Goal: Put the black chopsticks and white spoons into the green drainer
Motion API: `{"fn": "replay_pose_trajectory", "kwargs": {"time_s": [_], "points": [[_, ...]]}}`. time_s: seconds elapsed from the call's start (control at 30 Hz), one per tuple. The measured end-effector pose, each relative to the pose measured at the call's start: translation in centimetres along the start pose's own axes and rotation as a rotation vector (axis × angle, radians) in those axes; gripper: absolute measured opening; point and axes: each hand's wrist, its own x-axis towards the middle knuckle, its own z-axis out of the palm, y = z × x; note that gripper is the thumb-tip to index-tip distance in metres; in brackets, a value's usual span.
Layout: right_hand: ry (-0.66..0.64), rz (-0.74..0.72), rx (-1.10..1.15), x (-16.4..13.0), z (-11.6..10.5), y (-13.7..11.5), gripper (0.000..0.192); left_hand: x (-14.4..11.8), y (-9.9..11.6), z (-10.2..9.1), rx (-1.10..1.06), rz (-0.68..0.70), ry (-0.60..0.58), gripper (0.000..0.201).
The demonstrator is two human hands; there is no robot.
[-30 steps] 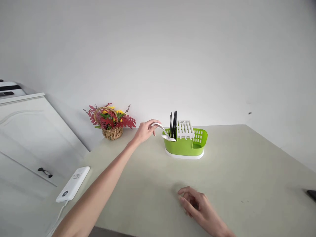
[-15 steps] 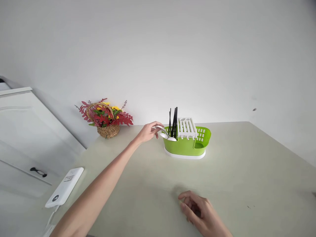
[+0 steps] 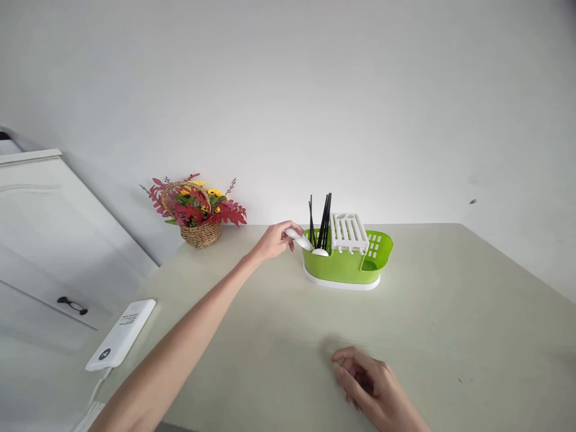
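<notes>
At the left end of the green utensil rack [image 3: 342,268], my left hand [image 3: 274,241] is closed around a white spoon [image 3: 305,242]. The spoon slants down from my fingers to the rack's rim, and part of it is hidden by my hand. A second white spoon [image 3: 320,252] rests in the rack with its bowl over the front rim. Several black chopsticks [image 3: 324,222] stand upright in the rack behind the spoons. My right hand [image 3: 373,384] lies low over the table's near side, fingers curled in, with nothing visible in it.
A white slotted holder with hooks [image 3: 350,233] sits on top of the rack. To its left, against the wall, stands a wicker basket of artificial flowers [image 3: 200,234]. A white power bank [image 3: 121,336] with a cable lies at the table's left edge, beside a white cabinet [image 3: 40,240].
My left hand has turned the spoon, and it sits differently between my fingers. The right hand's fingers have curled in slightly more. The whole view has shifted a little.
</notes>
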Motion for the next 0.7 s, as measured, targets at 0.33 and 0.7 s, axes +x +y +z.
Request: {"fn": "replay_pose_trajectory", "kwargs": {"time_s": [0.33,0.7], "points": [[-0.012,0.030,0.022,0.0,0.2,0.0,0.045,-1.5,1.2,1.0,0.154,-0.034,0.003,0.031],[0.011,-0.010,0.005,0.0,0.2,0.6,0.045,-12.6,-5.0,3.3,0.029,-0.399,0.553,0.027]]}}
